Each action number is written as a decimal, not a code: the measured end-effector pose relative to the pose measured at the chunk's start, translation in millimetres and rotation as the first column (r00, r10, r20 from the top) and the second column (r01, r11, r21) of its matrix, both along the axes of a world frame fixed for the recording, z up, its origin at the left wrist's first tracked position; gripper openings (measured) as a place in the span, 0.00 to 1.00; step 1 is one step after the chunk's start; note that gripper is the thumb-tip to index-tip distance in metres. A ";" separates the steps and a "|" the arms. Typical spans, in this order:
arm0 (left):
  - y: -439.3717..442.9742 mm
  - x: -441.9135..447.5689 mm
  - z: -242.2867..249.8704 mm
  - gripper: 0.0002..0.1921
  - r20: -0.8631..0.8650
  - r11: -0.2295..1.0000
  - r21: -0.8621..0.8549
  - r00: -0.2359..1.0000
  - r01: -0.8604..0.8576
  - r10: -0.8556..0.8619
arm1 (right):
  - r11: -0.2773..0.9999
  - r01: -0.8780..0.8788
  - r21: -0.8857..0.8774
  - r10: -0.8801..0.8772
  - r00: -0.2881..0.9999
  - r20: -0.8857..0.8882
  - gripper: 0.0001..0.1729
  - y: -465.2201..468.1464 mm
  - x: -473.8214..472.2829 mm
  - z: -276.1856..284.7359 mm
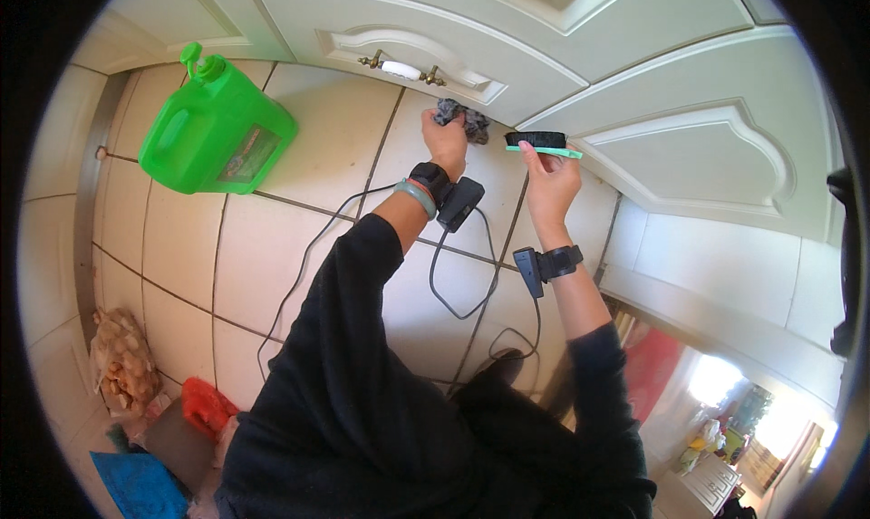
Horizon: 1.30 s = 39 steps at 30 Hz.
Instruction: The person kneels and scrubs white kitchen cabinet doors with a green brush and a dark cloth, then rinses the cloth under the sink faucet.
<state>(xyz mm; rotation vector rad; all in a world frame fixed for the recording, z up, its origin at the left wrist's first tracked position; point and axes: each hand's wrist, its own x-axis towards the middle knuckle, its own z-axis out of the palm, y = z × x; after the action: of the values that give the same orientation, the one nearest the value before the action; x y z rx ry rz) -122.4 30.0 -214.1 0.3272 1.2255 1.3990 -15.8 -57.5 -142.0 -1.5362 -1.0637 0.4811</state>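
Observation:
My left hand (446, 142) grips a crumpled grey cloth (469, 119) low in front of the cream cabinet drawer (408, 47) with its white and brass handle. To its right, my right hand (552, 179) holds a scrubbing brush (537, 141) by its mint-green plastic back, with the black bristles turned towards the cabinet door (693, 159). Fingers hide part of both the cloth and the brush. Each wrist wears a black strap with a black box and a cable, and the left one also has a pale bangle.
A green plastic jerrycan (217, 128) stands on the tiled floor to the left. Cables (309, 247) trail across the tiles. At the lower left are a bag of rounded items (122, 363), a red thing (204, 407) and a blue thing (139, 485). A shoe (506, 364) shows below my right wrist.

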 end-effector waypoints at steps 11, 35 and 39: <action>27.2 -35.8 6.2 0.13 -0.150 0.989 0.145 0.989 0.016 0.006 | 0.993 0.007 -0.115 -0.025 0.987 -0.160 0.13 2.9 1.7 1.6; -18.6 -185.4 -29.1 0.11 -0.081 0.995 0.077 0.995 0.065 -0.059 | 0.999 -0.034 -0.028 0.005 0.713 -0.701 0.12 90.5 -129.2 -57.5; -12.4 -171.2 -37.6 0.09 -0.226 0.986 0.021 0.961 0.168 -0.159 | 0.979 -0.166 0.118 0.194 0.583 -0.789 0.15 125.4 -199.1 -52.0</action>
<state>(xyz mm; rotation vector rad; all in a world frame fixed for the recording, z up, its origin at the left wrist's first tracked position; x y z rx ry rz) -293.6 17.5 -251.7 0.6147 1.3219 1.2695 -215.0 67.9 -194.0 -0.9723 -0.4883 1.1680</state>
